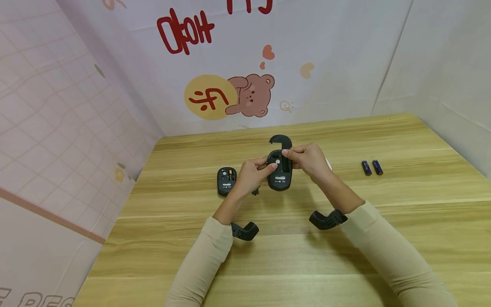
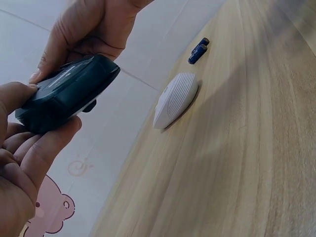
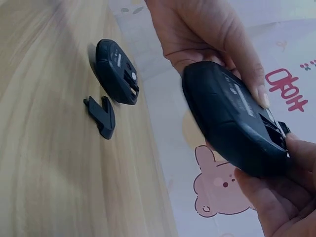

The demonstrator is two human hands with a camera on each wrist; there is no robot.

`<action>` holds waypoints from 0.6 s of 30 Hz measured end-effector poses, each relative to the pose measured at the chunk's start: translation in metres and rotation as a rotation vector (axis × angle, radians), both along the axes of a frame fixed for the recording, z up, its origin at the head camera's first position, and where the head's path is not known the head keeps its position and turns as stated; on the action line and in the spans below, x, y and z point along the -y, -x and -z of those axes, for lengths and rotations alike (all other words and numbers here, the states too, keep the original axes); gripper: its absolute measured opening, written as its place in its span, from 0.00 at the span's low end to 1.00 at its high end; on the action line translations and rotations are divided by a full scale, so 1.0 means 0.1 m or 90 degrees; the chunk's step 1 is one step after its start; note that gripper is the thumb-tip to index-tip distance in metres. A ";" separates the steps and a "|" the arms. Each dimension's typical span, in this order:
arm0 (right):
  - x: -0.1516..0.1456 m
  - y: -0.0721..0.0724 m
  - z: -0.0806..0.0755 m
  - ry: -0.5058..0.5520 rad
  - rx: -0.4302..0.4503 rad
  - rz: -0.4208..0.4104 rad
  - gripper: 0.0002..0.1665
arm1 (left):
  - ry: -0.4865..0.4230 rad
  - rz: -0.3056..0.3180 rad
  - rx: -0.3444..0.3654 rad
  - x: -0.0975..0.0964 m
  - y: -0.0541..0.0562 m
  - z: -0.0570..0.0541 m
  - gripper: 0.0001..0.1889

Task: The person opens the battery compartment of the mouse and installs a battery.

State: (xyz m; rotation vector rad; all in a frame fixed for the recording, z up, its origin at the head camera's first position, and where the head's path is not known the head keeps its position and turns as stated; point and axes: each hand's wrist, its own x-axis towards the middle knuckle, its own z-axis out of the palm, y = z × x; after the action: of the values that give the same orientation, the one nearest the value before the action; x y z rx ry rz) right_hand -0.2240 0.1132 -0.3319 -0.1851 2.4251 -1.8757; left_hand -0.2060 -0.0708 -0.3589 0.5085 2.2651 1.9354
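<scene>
Above the table, a black computer mouse (image 1: 279,181) is held with its underside and battery slot facing up. My left hand (image 1: 251,175) grips its left side, thumb on the underside; in the left wrist view the fingers support it from below. With thumb and fingers my right hand (image 1: 309,161) pinches the black battery cover (image 1: 283,140) at the mouse's upper right. The cover is slid partly off and sticks out beyond the mouse's far end. In the right wrist view the slot (image 3: 273,129) shows beside the right thumb, with the cover mostly hidden.
Left of the hands, a second black mouse (image 1: 226,181) lies underside up, a battery in its open slot. Its loose cover (image 3: 101,116) lies beside it. A white mouse (image 2: 176,100) and two blue batteries (image 1: 371,167) are on the table's right. The wall (image 1: 326,98) borders the far edge.
</scene>
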 end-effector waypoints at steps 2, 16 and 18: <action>0.01 -0.01 0.02 0.011 -0.010 0.011 0.21 | 0.004 -0.002 0.000 0.00 0.00 0.00 0.23; -0.04 -0.02 0.02 0.096 -0.039 0.069 0.27 | 0.017 -0.016 0.029 0.04 -0.05 -0.09 0.23; -0.07 -0.01 0.03 0.102 -0.045 0.067 0.26 | 0.012 -0.029 0.033 0.06 0.00 -0.01 0.24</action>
State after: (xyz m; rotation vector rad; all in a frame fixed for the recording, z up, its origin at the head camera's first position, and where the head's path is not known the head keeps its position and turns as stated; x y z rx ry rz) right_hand -0.2231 0.1199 -0.3353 -0.1371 2.3719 -2.1462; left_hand -0.2063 -0.0770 -0.3583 0.4020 2.2801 1.9228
